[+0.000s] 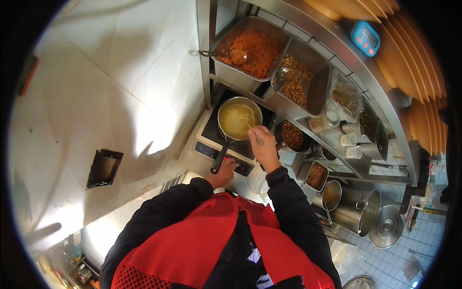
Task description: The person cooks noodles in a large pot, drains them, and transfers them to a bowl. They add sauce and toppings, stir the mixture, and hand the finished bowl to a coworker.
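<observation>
A saucepan [225,108] with a black handle [218,160] stands on an induction cooker [209,130], with yellowish liquid [234,117] inside. My right hand [264,146] grips the thin handle of a metal utensil, perhaps a spoon, whose lower end dips into the liquid by the pan's right rim. What its tip looks like is hidden under the surface. My left hand [223,174] is at the cooker's front panel [205,150], its fingertips around a control knob [236,164] beside a lit red display. The pan handle juts out just above that hand.
Steel bins of shredded orange food [258,47] and chopped nuts or similar bits [296,77] sit on a shelf beyond the cooker. A dark pan [294,135] stands right of it. Further right are a large steel pot [355,209] and a lid [387,225]. A tiled wall [108,90] borders the left.
</observation>
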The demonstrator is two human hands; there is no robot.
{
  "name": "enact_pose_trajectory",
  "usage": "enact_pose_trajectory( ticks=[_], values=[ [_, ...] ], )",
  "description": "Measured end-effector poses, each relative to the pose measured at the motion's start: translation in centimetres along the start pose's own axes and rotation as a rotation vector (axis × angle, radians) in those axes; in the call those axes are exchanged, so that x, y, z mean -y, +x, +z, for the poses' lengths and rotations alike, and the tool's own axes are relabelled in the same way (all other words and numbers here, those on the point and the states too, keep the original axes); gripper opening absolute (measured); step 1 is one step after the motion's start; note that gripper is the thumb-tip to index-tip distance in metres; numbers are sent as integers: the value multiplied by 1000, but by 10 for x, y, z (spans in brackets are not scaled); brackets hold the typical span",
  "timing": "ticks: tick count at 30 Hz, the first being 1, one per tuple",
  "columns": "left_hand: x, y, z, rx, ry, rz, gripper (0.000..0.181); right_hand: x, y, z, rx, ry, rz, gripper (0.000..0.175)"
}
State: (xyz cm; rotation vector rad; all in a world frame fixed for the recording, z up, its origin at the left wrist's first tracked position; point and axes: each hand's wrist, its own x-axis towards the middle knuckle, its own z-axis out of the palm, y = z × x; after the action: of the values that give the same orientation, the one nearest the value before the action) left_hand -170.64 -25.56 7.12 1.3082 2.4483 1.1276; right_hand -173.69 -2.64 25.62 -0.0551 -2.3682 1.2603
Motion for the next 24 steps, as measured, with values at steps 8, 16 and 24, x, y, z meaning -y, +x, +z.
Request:
enact_pose_trajectory(
  ticks=[8, 16, 24],
  values=[
    [7, 9, -9, 77, 18, 63, 53, 18, -5, 22, 108, 30, 12, 14],
    [8, 10, -19, 119, 38, 72, 53, 1, 6, 5, 109, -147, 3, 12],
    [7, 15, -17, 153, -47, 55, 54, 2, -5, 8, 121, -11, 65, 13]
  ],
)
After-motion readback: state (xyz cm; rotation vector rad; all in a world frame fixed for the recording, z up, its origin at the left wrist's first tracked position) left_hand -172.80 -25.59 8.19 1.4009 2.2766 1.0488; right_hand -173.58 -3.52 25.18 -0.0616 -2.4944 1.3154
